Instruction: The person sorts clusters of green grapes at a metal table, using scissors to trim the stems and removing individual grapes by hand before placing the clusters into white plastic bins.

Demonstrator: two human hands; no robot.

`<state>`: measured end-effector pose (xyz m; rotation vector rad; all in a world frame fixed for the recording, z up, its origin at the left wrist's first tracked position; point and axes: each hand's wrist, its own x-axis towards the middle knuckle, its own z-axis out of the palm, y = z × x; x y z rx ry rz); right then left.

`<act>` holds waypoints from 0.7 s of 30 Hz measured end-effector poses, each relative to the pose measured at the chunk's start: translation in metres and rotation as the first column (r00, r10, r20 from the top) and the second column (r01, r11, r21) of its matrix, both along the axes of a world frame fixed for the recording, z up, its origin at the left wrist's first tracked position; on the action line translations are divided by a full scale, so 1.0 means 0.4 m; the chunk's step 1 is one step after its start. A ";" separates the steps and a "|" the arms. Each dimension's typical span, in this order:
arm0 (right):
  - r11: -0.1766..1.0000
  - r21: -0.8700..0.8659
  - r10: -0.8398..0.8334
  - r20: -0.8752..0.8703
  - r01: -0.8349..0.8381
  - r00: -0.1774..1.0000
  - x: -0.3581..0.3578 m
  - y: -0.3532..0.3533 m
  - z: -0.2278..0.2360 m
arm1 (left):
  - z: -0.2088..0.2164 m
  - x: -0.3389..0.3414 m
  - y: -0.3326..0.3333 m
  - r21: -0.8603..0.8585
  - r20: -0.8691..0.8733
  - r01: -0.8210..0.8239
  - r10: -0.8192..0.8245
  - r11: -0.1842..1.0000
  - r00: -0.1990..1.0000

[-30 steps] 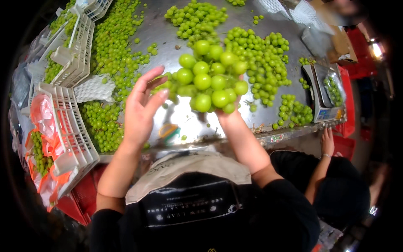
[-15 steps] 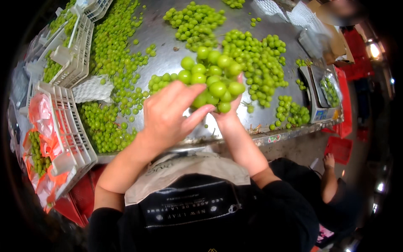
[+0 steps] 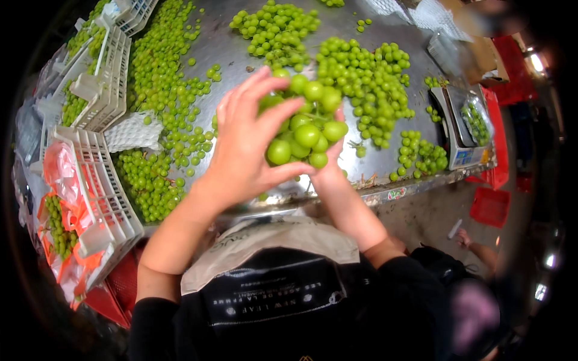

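Note:
Over the near edge of the metal table I hold up a bunch of green grapes (image 3: 306, 129). My left hand (image 3: 241, 132) cups its left side, with curved fingers over the upper grapes and the thumb along the bottom. My right hand (image 3: 331, 162) grips it from behind on the right; the grapes hide most of those fingers. Beyond the hands lie two larger piles of grape bunches, one at the far middle (image 3: 277, 30) and one at the right (image 3: 373, 87). A smaller bunch (image 3: 421, 155) rests by the table's front edge.
Loose grapes (image 3: 159, 66) spread along the left, beside white plastic crates (image 3: 102, 186). White foam netting (image 3: 133, 131) lies among them. A scale (image 3: 466, 153) with a packed tray stands at the right edge. Lower right, a co-worker's hand (image 3: 463, 237) is near a red basket (image 3: 489, 207).
My left hand has risen, its fingers now reaching higher around the bunch. The bunch has turned slightly in my right hand. The co-worker at the lower right has shifted.

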<state>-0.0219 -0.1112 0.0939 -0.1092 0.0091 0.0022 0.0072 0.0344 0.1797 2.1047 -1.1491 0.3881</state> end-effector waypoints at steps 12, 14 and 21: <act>0.947 -0.281 -0.111 0.177 0.158 0.978 0.016 -0.021 0.022 | -0.214 -0.006 0.041 -0.640 -0.505 -0.521 -0.820 0.564 -0.269; 0.836 -0.490 -0.064 0.363 0.248 0.930 0.020 -0.045 0.063 | -0.246 0.006 0.071 -0.708 -0.546 -0.412 -0.815 0.573 -0.194; -0.234 -0.865 0.010 0.454 0.444 0.891 0.001 -0.131 0.121 | -0.268 0.049 0.056 -0.796 -0.425 -0.379 -0.881 0.472 -0.206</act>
